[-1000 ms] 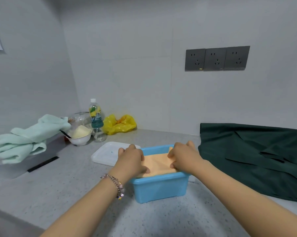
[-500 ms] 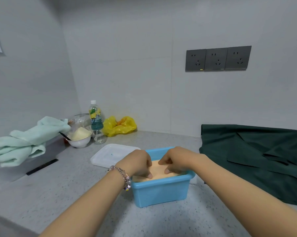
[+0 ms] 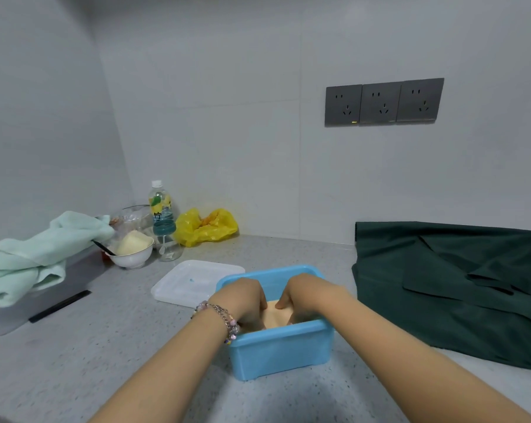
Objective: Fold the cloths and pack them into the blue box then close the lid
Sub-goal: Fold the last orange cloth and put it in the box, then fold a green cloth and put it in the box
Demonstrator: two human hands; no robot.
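Head view looks down on a grey speckled counter (image 3: 84, 346), where both hands are sunk into the blue box (image 3: 281, 352) near the front edge. The left hand (image 3: 243, 303), with a beaded bracelet (image 3: 224, 319) at the wrist, and the right hand (image 3: 304, 296) press down side by side on an orange cloth (image 3: 275, 315) lying inside the box; only a small patch of it shows between them. Their fingers bend downward into the box, so whether they pinch the cloth or merely push it I cannot tell.

Just beside the box on the left, touching or nearly touching its far corner, the white lid (image 3: 191, 282) lies flat on the counter, off the box. Further back stand a white bowl (image 3: 133, 254) with something pale heaped in it, a plastic bottle (image 3: 162, 218) and a crumpled yellow bag (image 3: 206, 225) against the wall. A pale green towel (image 3: 35, 254) is piled at the far left. To the right, near the box but apart from it, a dark green cloth (image 3: 453, 288) lies spread and rumpled. Three grey sockets (image 3: 383, 102) sit on the wall above it.
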